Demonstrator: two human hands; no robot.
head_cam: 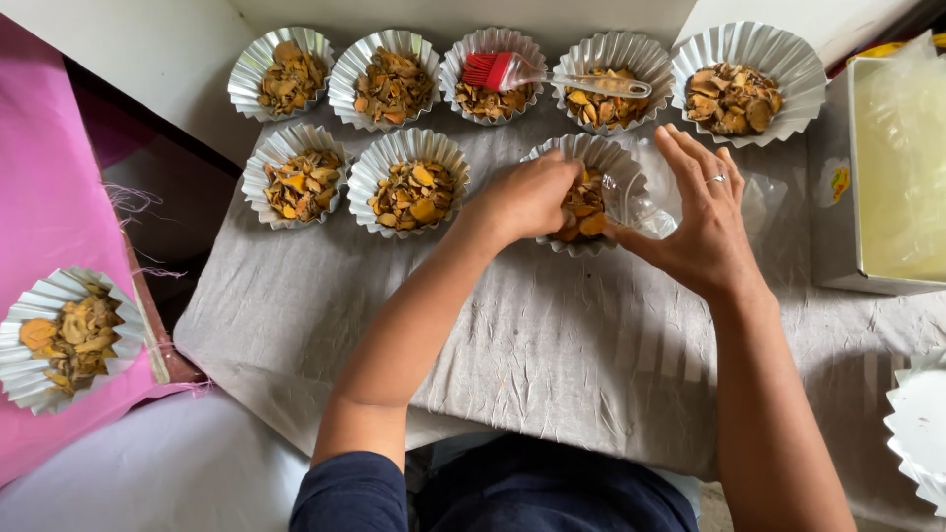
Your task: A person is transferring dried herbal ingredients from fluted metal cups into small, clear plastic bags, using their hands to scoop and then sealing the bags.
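While both hands work at one foil cup [591, 158] right of centre in the frame, that cup sits on the grey cloth [552, 345] over the counter, third in the lower row of cups. It holds dried yellow-orange slices [588, 202]. The left hand [527, 197] is curled, knuckles up, its fingertips down in the cup's near left side; they seem to pinch the slices or the rim, though I cannot tell which. The right hand [705, 222] is spread wide, a ring on one finger, palm turned toward the cup, with the thumb touching a clear plastic bag [641, 202] that lies against the cup's right side. Whether it grips the bag is hard to tell.

By my judgement the cup is very light and thin: pleated foil that dents at once and folds under a squeeze. It is best taken from below or by two opposite points of the rim, gently. The slices look dry, stiff and brittle, light enough to spill if the cup tips. The bag looks slippery and limp, and wants a pinch at its edge.

Other filled cups line the upper part of the frame, one with a red brush [498, 69] laid across it, and one more cup [64, 335] lies on pink cloth at lower left
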